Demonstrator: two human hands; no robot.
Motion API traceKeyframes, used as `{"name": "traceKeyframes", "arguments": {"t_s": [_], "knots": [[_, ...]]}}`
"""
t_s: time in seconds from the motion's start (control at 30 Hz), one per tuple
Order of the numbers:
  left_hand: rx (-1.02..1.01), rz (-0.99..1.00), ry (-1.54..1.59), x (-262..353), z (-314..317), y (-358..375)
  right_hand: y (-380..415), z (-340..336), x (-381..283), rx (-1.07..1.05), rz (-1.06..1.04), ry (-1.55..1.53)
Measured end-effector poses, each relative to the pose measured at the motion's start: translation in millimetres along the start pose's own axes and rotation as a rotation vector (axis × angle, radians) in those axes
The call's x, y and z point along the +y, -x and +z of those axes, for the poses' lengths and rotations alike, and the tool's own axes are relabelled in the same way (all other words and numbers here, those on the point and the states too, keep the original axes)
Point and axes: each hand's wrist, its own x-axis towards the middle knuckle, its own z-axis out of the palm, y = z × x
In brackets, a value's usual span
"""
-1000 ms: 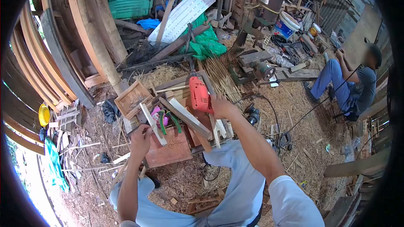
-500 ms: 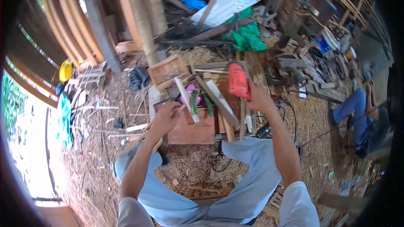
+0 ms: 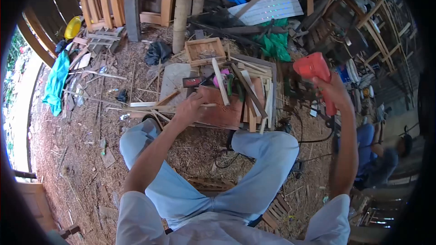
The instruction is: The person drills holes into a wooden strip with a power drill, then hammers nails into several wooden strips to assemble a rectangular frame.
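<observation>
My right hand (image 3: 334, 91) grips the handle of a red corded power drill (image 3: 312, 66), held up to the right of the low work surface. Its cord hangs from the handle's base; the tip is hard to make out. My left hand (image 3: 190, 108) is closed at the left edge of a reddish-brown wooden board (image 3: 222, 114). A short, pale wooden stick (image 3: 209, 105) juts out from its fingers over the board. On and behind the board lie a pale wood strip (image 3: 220, 81), a darker strip (image 3: 249, 90), and a green-handled tool (image 3: 230, 84) beside something pink (image 3: 221, 78).
Behind the board stands a shallow wooden box (image 3: 205, 51) with small bits in it. A black bag (image 3: 158, 53) lies on the shavings-covered ground. Wooden frames (image 3: 109, 0) lean at the back left. Another person (image 3: 370, 154) sits at the right.
My right hand has swung the drill from above the wood pieces out to the right. My left hand has shifted slightly along the board's left edge. The camera view has moved too.
</observation>
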Motion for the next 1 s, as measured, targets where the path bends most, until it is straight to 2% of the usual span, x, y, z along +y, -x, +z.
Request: {"name": "traceKeyframes", "arguments": {"t_s": [0.07, 0.13, 0.23, 0.27, 0.3, 0.33, 0.43, 0.6, 0.67, 0.8, 0.87, 1.0], "knots": [[0.031, 0.034, 0.068, -10.8, 16.9, -0.3, 30.3, -8.7, -35.1, -0.137, -0.055, 0.033], [0.094, 0.077, 0.064, -16.1, 22.2, 1.0, 56.0, -2.4, -60.6, -0.135, -0.045, 0.04], [0.048, 0.057, 0.131, -31.1, 32.6, -0.4, 81.8, 25.8, -82.2, -0.28, -0.013, -0.127], [0.027, 0.054, 0.16, -35.7, 35.5, -1.7, 81.6, 38.0, -85.9, -0.281, -0.016, -0.123], [0.027, 0.052, 0.163, -33.8, 34.7, -0.7, 80.5, 50.6, -86.2, -0.372, -0.031, -0.124], [0.043, -0.015, 0.171, -28.1, 31.0, 0.4, 79.7, 61.8, -87.7, -0.466, -0.046, -0.124], [0.036, -0.134, 0.192, -15.5, 18.4, 1.6, 75.6, 91.2, -99.8, -0.548, -0.072, -0.048], [0.006, -0.234, 0.223, -27.4, 31.3, -4.5, 64.0, 107.8, -105.4, -0.614, -0.039, 0.011], [-0.065, -0.331, 0.254, -21.6, 27.7, -6.6, 61.7, 110.3, -104.3, -0.629, -0.048, 0.031], [-0.017, -0.319, 0.302, -24.4, 30.2, -7.6, 56.7, 112.8, -102.8, -0.65, -0.071, 0.043], [-0.034, -0.254, 0.263, -24.3, 28.4, -5.8, 56.7, 114.2, -101.5, -0.641, -0.091, 0.049], [-0.069, -0.324, 0.301, -22.5, 26.5, -8.2, 56.7, 117.9, -105.1, -0.658, -0.024, 0.094]]}}
